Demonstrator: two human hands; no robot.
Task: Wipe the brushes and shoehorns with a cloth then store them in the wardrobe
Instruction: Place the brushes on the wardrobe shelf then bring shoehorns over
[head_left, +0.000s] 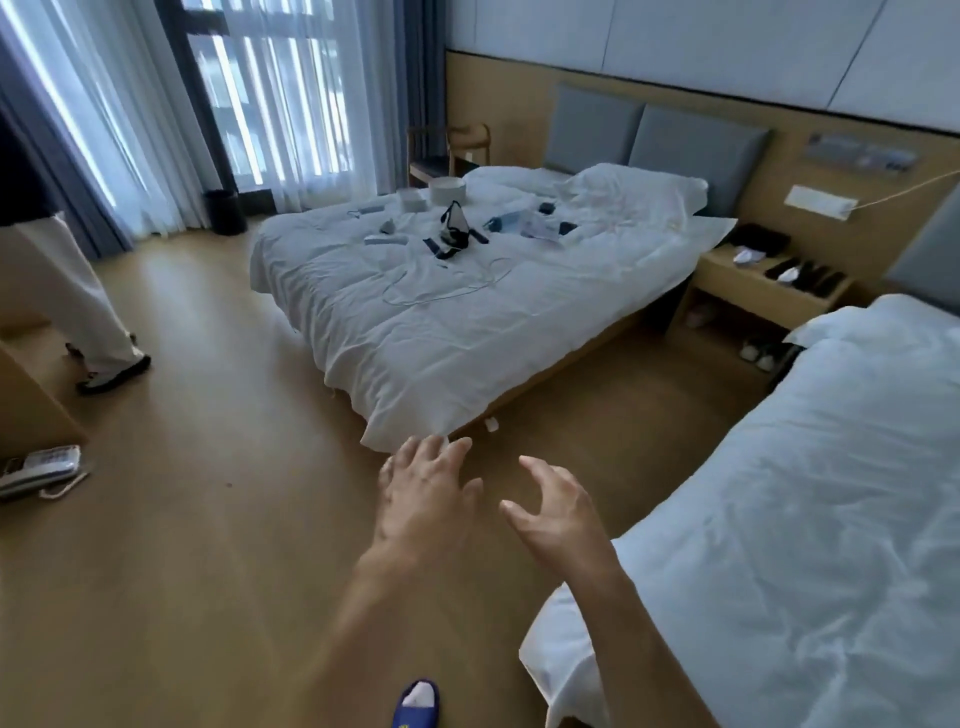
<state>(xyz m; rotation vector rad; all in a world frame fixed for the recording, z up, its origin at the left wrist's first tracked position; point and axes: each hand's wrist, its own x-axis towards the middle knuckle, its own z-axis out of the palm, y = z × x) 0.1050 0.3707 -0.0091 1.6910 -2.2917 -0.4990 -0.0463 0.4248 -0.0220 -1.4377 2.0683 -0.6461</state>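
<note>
My left hand (423, 493) and my right hand (556, 512) reach out in front of me over the wooden floor, fingers spread and relaxed, holding nothing. Far ahead at the right, a wooden nightstand (727, 270) between two beds carries several dark, slim items (808, 275) that look like brushes and shoehorns, with a white cloth or paper (746, 255) beside them. They are too small and blurred to tell apart. No wardrobe is in view.
A white bed (441, 332) ahead holds cables, a black headset and small items. A second white bed (805, 519) lies at my right. A person's legs (78, 306) stand at the left. A phone (39, 470) sits lower left. My blue slipper (415, 704) shows below.
</note>
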